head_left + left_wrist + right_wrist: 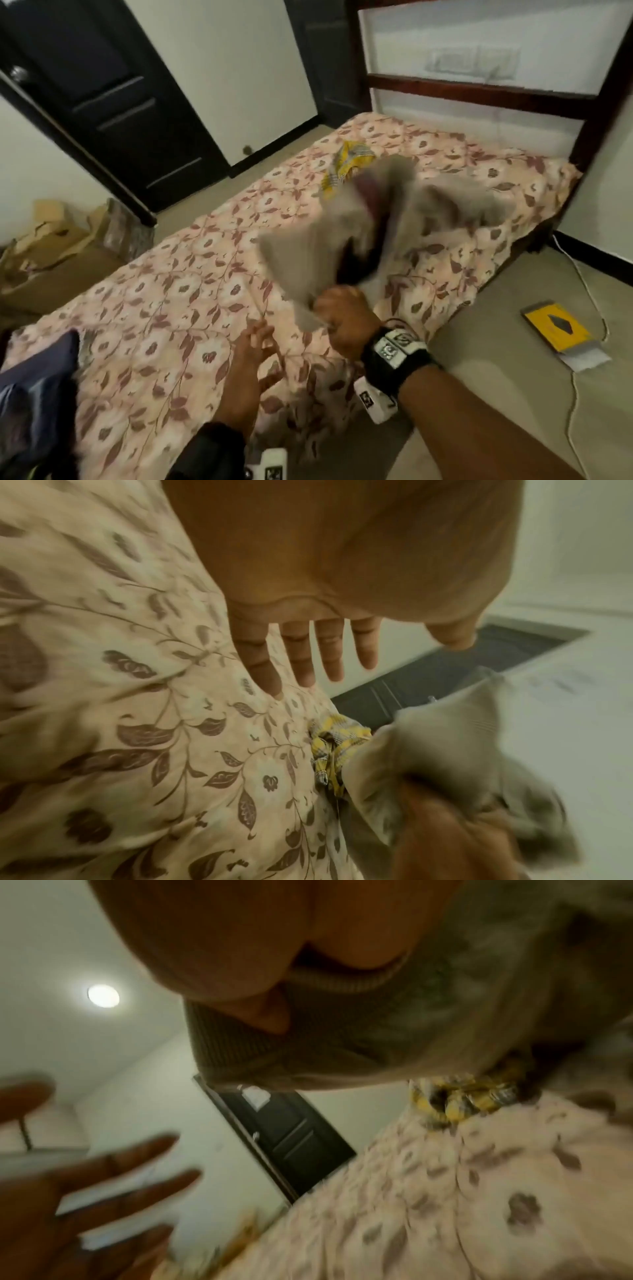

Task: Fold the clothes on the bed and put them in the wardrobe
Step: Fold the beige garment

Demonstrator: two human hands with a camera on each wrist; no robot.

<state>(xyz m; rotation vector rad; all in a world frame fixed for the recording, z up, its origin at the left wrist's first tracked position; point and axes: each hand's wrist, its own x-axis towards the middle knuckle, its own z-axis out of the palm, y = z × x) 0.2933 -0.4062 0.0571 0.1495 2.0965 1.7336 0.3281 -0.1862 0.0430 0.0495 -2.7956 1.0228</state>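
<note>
Head view first: nearest to us, at the bed's [164, 308] near edge, our left hand [248, 356] hangs just above the floral bedspread with its fingers [303, 658] straight and spread, its grip released and holding nothing. Just beside it, a little further along the bed's near edge, our right hand [346, 318] has its grip clenched on one end of a grey garment [342, 240]; the right wrist view shows the fingers curled round a ribbed grey hem [240, 1045]. From that fist the grey garment rises off the bed and spreads toward the bed's middle, blurred, so we cannot tell how it hangs or what the dark patch inside it is. At the bed's near left corner lies a dark blue cloth [37, 394]. Beyond the grey garment, further up the bed toward the headboard [479, 92], a crumpled yellow patterned garment [346, 164] lies on the bedspread; the left wrist view shows it just beside the grey one [445, 737]. On the floor to the right of the bed sits a yellow and grey flat packet [561, 332] beside a white cable [589, 291]. To the left of the bed, past its far side, stands a dark door [113, 102].
</note>
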